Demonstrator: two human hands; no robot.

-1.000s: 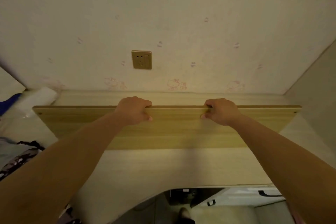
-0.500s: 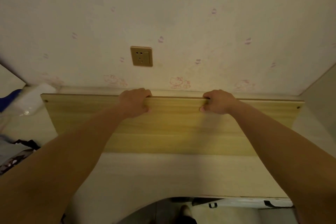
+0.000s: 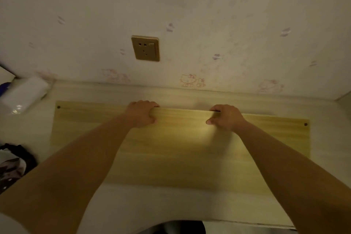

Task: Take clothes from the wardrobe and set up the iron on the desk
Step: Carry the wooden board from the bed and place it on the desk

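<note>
Wall (image 3: 209,15) straight ahead, pale paper with faint pink cartoon cats along its foot and small purple marks scattered higher up. A gold socket plate (image 3: 145,48) sits on it, above and between the two hands, well clear of the desk top. At far left against the wall lies a white plastic-wrapped pack (image 3: 24,95), tilted, with something blue just showing at the frame edge beside it. Lower left, a heap of dark and patterned cloth (image 3: 13,163) rests on the desk edge; too dim to tell what garment it is. Pale desk (image 3: 171,205) runs wall to wall, its front edge curved inward near the person, dark floor space under it. On the desk lies a yellowish wooden board (image 3: 190,154), long side parallel to the wall, a strip of bare desk between it and the wall, a small dark screw hole near each far corner. Whether it lies quite flat cannot be told. Left hand (image 3: 142,114) grips the board's far edge, fingers curled over the top, thumb pressed on the near face. Right hand (image 3: 226,118) grips the same edge just to the right, fingers hooked over, thumb stretched along the face. Both forearms reach across the board and cover its middle. No iron in sight in this view.
</note>
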